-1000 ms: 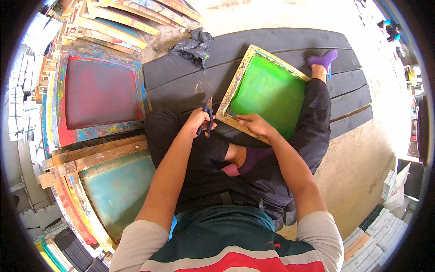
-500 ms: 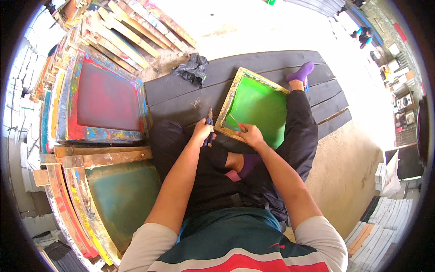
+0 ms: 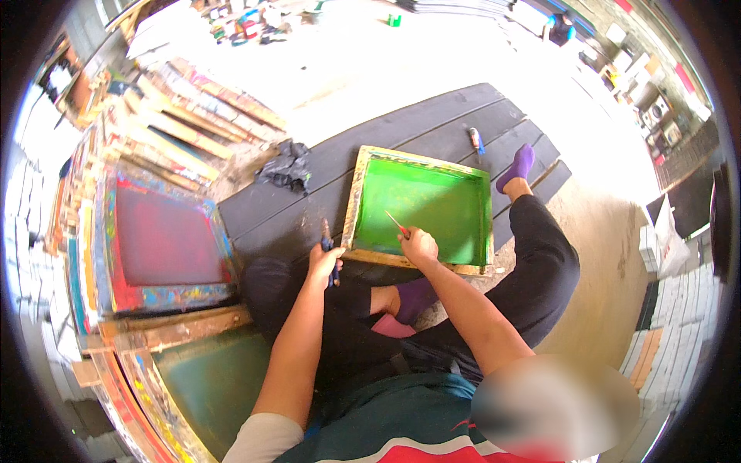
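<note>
On the dark slatted boards in front of me lies a wooden screen-printing frame (image 3: 352,212) with green mesh (image 3: 436,202). My left hand (image 3: 321,266) is closed around blue-handled pliers (image 3: 326,230), held beside the frame's near left corner with the jaws pointing away from me. Closed on a red-handled screwdriver (image 3: 399,225), my right hand (image 3: 420,248) hovers over the near part of the mesh. The screwdriver's thin shaft points up and left; I cannot tell whether its tip touches the mesh.
A crumpled black plastic bag (image 3: 285,166) lies left on the boards. Beyond the frame is a small tube (image 3: 475,140) with a blue end. Paint-stained screen frames (image 3: 170,297) are stacked at my left. My purple-socked foot (image 3: 517,168) rests right of the frame. Someone (image 3: 559,29) is far off.
The green frame has turned and now sits squarer to me. My right leg has moved outward, uncovering the small tube. Both hands keep their tools; the view has also shifted.
</note>
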Motion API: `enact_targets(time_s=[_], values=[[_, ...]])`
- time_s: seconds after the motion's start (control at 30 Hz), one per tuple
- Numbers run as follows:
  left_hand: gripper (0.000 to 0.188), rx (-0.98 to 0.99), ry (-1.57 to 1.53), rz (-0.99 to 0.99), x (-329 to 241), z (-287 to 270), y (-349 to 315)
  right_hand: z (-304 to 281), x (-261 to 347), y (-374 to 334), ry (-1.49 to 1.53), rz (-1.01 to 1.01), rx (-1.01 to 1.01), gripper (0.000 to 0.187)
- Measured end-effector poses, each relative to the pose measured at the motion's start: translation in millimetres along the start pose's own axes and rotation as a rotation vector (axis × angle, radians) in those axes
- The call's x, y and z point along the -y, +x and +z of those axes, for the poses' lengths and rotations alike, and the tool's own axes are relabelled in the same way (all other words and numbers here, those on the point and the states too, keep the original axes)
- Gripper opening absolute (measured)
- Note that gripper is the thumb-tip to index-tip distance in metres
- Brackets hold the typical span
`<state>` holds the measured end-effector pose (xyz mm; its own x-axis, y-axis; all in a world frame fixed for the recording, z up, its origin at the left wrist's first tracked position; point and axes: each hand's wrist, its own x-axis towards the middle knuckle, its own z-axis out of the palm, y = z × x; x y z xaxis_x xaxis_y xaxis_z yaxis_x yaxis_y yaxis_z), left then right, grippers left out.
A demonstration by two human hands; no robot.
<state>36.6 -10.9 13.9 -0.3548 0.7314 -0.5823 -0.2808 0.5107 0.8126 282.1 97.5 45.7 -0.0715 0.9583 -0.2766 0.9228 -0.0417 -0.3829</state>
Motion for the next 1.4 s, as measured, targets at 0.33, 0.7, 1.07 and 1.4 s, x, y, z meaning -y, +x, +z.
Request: enact_targets(time_s=[0.33,0.7,1.07,1.4], values=[[0.067,-0.216,0.645,0.217,-29.6,30.2,45.6,-44.4,-105.7,68.3,-0.051,0.256,-0.181,0.044],[0.077,-0.235,0.929,0.259,-54.1,80.7,99.7,-77.2,-190.4,118.9,0.005,0.518,-0.275,0.057],[0.077,-0.222,0.984,0.205,-70.8,91.6,101.2,-87.9,-202.5,131.6,0.003,0.558,-0.319,0.030],[0.075,-0.209,0.838,0.298,-61.4,85.6,78.5,-118.3,-201.9,141.2,-0.110,0.487,-0.273,0.027]])
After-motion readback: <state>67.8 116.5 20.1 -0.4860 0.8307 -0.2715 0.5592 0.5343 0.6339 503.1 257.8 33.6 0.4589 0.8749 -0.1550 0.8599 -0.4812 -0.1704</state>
